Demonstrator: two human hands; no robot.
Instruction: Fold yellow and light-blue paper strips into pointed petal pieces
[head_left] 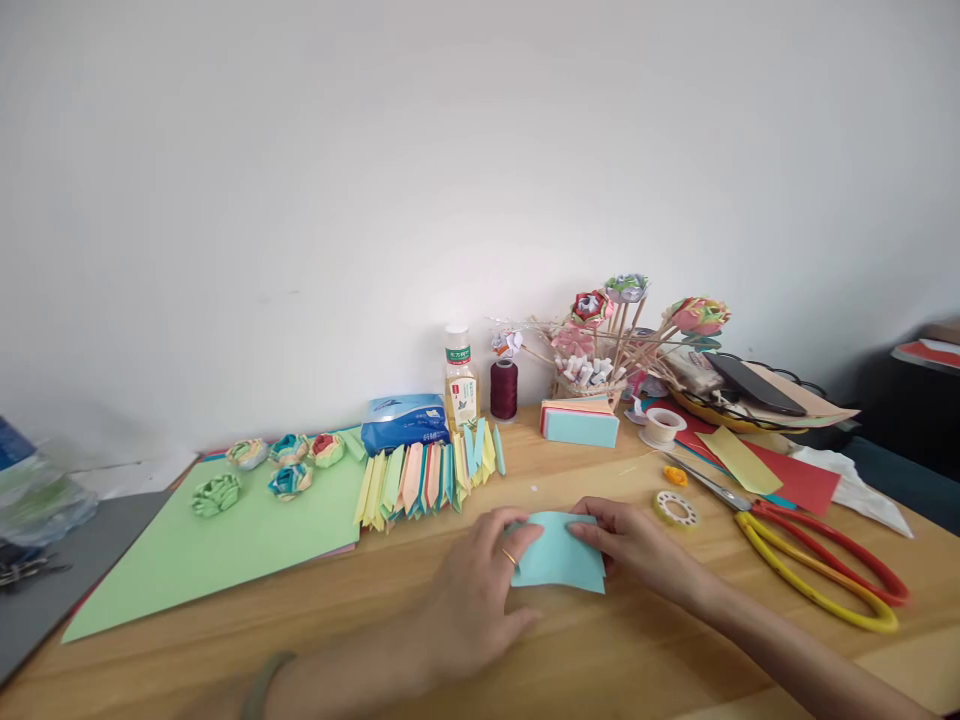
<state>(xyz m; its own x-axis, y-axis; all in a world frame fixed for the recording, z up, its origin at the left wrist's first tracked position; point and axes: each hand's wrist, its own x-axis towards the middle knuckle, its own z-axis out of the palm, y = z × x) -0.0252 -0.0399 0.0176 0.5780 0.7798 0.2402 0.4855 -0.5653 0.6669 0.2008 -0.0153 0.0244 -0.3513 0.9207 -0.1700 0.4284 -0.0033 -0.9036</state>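
Both hands hold light blue paper (559,555) just over the wooden table, in the lower middle of the head view. My left hand (484,580), with a ring on one finger, grips its left edge. Around the right edge, the thumb and fingers of my right hand (626,545) are closed. The lower edges look slightly offset, as if more than one sheet lies together; how many I cannot tell. Behind my left hand stands a row of folded paper strips (420,480) in yellow, green, peach and blue. A stack of coloured paper (580,425) sits farther back.
Scissors (772,525) with red and yellow handles lie at right, beside a tape roll (676,509). Folded paper flowers (290,480) rest on green sheets (202,560) at left. A tissue pack (405,422), glue bottle (460,385) and thread spool (504,390) stand near the wall.
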